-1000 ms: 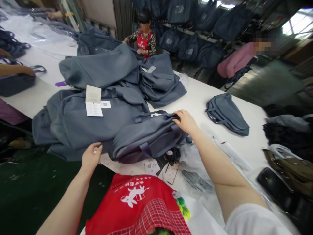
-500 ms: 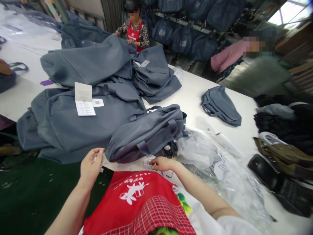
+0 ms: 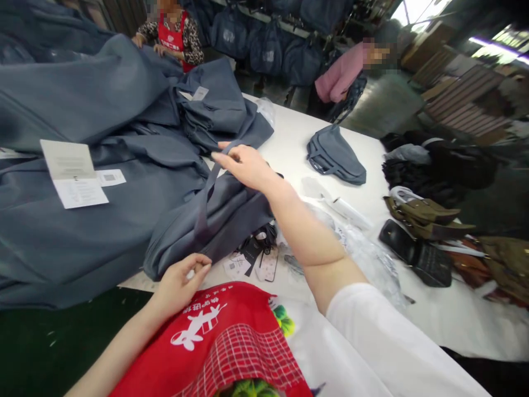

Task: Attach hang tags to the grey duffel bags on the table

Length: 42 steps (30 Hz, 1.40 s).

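Observation:
A grey-blue bag [image 3: 243, 204] lies on its side at the table's front edge, right in front of me. My right hand [image 3: 246, 165] reaches over it, with thumb and fingers closed on its carrying strap [image 3: 202, 212], which is pulled up taut. At the bag's near lower edge, my left hand [image 3: 184, 281] has its fingertips pinched together; what is between them is too small to make out. Just right of that hand lie several paper tags [image 3: 237, 266] and a black tag [image 3: 251, 251], close to the bag's underside.
Larger grey-blue bags [image 3: 136, 209] pile up on the left, one with an open paper card [image 3: 76, 173]. A small bag [image 3: 336, 154] sits farther back. Clear plastic wrap [image 3: 372, 264] and black and brown bags [image 3: 417, 248] lie right. Two people [image 3: 176, 38] stand beyond the table.
My right hand has moved from the tags up over the bag and grasped its strap, lifting it. My left hand has shifted right along the bag's near edge. The view has turned right.

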{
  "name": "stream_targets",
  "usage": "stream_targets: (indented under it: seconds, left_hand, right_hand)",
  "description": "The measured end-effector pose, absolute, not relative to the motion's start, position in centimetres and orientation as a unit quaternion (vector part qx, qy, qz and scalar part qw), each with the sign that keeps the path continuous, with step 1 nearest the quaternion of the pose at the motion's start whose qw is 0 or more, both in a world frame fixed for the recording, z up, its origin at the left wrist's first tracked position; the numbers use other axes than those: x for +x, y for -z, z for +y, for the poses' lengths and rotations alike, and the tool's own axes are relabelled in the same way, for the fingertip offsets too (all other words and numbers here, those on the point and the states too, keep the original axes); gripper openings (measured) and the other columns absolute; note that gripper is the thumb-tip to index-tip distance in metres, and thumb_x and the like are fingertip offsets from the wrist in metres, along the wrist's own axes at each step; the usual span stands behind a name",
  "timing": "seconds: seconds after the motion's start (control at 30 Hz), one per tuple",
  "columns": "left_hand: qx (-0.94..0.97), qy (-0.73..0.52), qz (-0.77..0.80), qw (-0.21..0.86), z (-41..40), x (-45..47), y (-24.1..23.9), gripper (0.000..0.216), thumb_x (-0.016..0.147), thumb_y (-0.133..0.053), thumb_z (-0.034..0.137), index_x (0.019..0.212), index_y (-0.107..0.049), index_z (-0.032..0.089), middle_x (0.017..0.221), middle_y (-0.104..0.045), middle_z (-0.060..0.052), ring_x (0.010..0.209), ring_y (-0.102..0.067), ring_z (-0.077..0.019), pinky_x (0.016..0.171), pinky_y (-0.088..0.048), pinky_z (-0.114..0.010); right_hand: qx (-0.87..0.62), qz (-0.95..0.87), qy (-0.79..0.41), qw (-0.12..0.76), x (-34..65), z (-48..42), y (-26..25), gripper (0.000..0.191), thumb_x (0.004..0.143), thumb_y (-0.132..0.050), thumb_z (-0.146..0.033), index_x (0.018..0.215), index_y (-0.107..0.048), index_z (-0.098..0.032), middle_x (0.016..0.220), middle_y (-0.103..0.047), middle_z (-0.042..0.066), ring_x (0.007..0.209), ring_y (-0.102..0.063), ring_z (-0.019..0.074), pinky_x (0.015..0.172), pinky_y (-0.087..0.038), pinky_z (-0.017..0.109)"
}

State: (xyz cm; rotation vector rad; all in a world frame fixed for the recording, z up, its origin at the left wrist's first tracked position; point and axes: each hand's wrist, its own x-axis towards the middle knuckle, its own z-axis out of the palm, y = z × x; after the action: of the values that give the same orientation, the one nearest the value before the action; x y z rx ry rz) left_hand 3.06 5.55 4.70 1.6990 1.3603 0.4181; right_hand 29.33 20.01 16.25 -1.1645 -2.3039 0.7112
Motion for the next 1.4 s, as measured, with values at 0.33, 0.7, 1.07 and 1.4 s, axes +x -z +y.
stream_targets:
  seconds: [0.33, 0.7, 1.07, 1.4]
  left_hand:
    - [0.702, -0.051, 0.522, 0.482, 4.4, 4.7, -1.6, 0.033, 0.087, -0.043, 0.047, 0.093, -0.063, 0.022, 0.068, -0.062, 0.002, 0.068, -0.060, -0.0176, 0.068, -0.046, -0.027]
    - [0.681, -0.033, 0.550, 0.481, 4.5, 5.1, 0.2, 0.032, 0.086, -0.044, 0.048, 0.092, -0.062, 0.022, 0.067, -0.059, 0.003, 0.065, -0.058, -0.0166, 0.066, -0.044, -0.026]
    - [0.679, -0.024, 0.553, 0.483, 4.5, 4.7, 0.4, 0.033, 0.086, -0.043, 0.048, 0.093, -0.061, 0.022, 0.077, -0.065, 0.001, 0.078, -0.063, -0.0198, 0.077, -0.046, -0.030]
    - [0.720, -0.037, 0.506, 0.473, 4.8, 6.2, 0.5, 0.029, 0.085, -0.044, 0.042, 0.090, -0.062, 0.020, 0.071, -0.063, 0.001, 0.070, -0.061, -0.0176, 0.070, -0.044, -0.027]
  right_hand:
    - [-0.536, -0.711, -0.434, 0.136, 30.2, 11.1, -2.4, 0.063, 0.097, -0.031, -0.052, 0.058, -0.063, -0.014, 0.055, -0.062, 0.002, 0.055, -0.059, 0.0093, 0.063, -0.043, 0.020]
    - [-0.592, -0.725, -0.347, -0.057, 26.3, 5.3, 13.4, 0.029, 0.089, -0.043, -0.012, 0.108, -0.062, -0.004, 0.113, -0.059, 0.024, 0.107, -0.058, 0.0280, 0.087, -0.046, 0.039]
    - [-0.621, -0.668, -0.400, 0.088, 31.0, 2.8, 15.4, 0.026, 0.094, -0.036, -0.013, 0.103, -0.060, -0.013, 0.098, -0.070, 0.008, 0.093, -0.063, 0.0155, 0.086, -0.047, 0.028]
    - [-0.646, -0.651, -0.392, 0.075, 26.7, 2.5, 17.6, 0.014, 0.084, -0.053, -0.009, 0.090, -0.065, -0.007, 0.103, -0.065, 0.017, 0.101, -0.059, 0.0256, 0.089, -0.044, 0.038]
